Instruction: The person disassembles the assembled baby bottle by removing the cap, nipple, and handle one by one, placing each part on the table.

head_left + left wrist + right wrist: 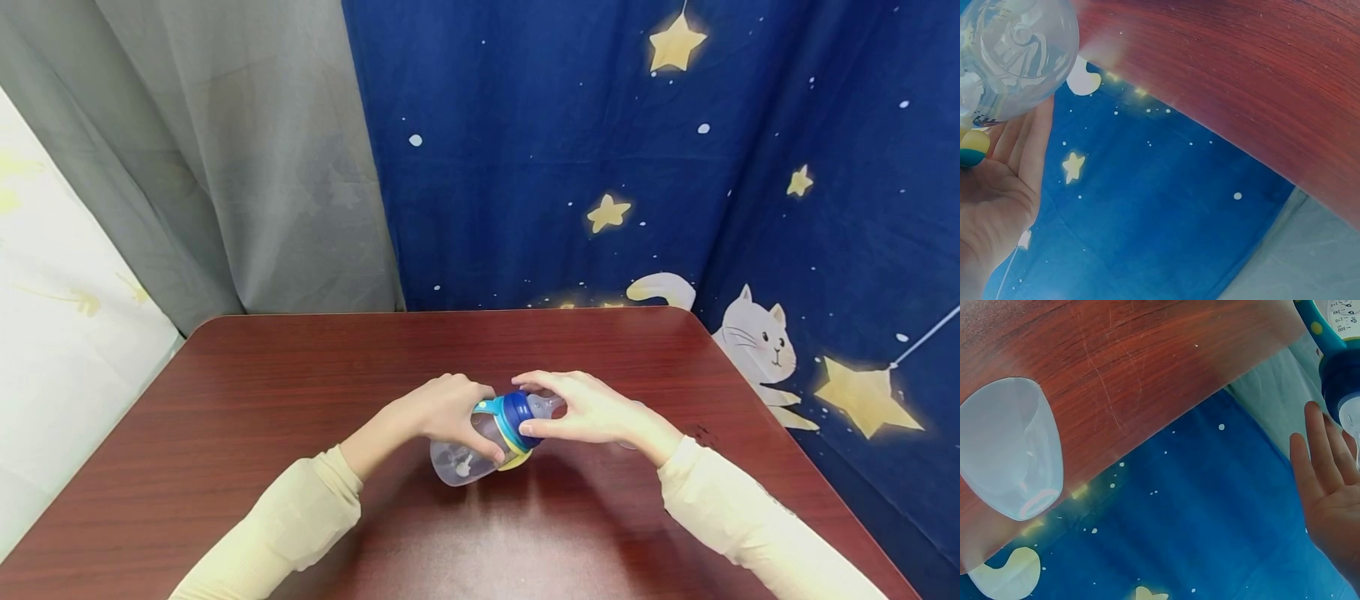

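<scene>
Here we are over the wide dark-red wood-grain surface, far edge well beyond me, and the action sits about midway between its left and right edges. There's the clear plastic baby bottle, tipped over at a slant, seemingly held just above the wood. Its long axis is what counts: base down towards the near-left corner, top end up towards the far-right corner, pointing straight into my right palm.

My left grip has the bottle, thumb across the near side of the body, fingers round the back; that's the one in firm charge, and it sits nearer the base. My right grip comes in from the other end, fingers held out beside the top and not clenched; whether the thumb bears on it, I can't tell from here. So it's left on the body, right at the head, the two facing each other along that one slanted line.

Over towards the right edge, a clear dome-shaped plastic cap lies on the surface, partly behind my right wrist from overhead.

Smaller now: the dark-blue ring collar lies between my two grips, closer to my right fingertips. And smallest, the translucent soft teat, cupped within my right fingers, aimed at the palm.
</scene>
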Tool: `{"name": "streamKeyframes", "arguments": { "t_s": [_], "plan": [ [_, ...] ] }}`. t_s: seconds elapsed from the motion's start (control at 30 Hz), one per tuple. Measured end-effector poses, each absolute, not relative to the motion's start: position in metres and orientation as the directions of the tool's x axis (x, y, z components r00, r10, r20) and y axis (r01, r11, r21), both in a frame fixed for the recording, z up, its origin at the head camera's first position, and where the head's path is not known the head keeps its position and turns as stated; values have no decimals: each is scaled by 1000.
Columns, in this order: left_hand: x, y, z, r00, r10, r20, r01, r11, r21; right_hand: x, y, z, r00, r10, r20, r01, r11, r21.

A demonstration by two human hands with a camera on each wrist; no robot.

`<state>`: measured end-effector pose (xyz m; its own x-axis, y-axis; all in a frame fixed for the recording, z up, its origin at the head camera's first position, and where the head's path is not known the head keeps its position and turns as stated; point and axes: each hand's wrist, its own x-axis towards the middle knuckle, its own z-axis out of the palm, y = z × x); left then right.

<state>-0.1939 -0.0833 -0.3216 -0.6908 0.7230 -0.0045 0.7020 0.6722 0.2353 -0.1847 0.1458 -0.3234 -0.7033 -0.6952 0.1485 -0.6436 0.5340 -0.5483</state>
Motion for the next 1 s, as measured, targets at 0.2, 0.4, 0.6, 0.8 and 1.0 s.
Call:
{"name": "streamKeyframes", "arguments": {
  "t_s": [0.2, 0.4, 0.6, 0.8, 1.0],
  "plan": [
    [-195, -82, -322, -687, 727, -3, 705, 666, 243, -184, 146, -323, -716, -686, 129, -641, 573, -511],
    [-195, -82, -322, -684, 729, -7, 704, 664, 252, -184, 147, -323, -697, -706, 130, -646, 538, -542],
    [-196, -82, -323, -685, 728, -11, 702, 665, 257, -185, 148, -323, -668, -727, 161, -684, 515, -517],
    [-196, -83, -323, -681, 732, -13, 704, 659, 265, -185, 148, -323, -661, -731, 172, -693, 506, -513],
    [-196, -83, -322, -685, 729, -4, 708, 666, 234, -186, 147, -322, -710, -688, 153, -646, 548, -532]
  ]
}}
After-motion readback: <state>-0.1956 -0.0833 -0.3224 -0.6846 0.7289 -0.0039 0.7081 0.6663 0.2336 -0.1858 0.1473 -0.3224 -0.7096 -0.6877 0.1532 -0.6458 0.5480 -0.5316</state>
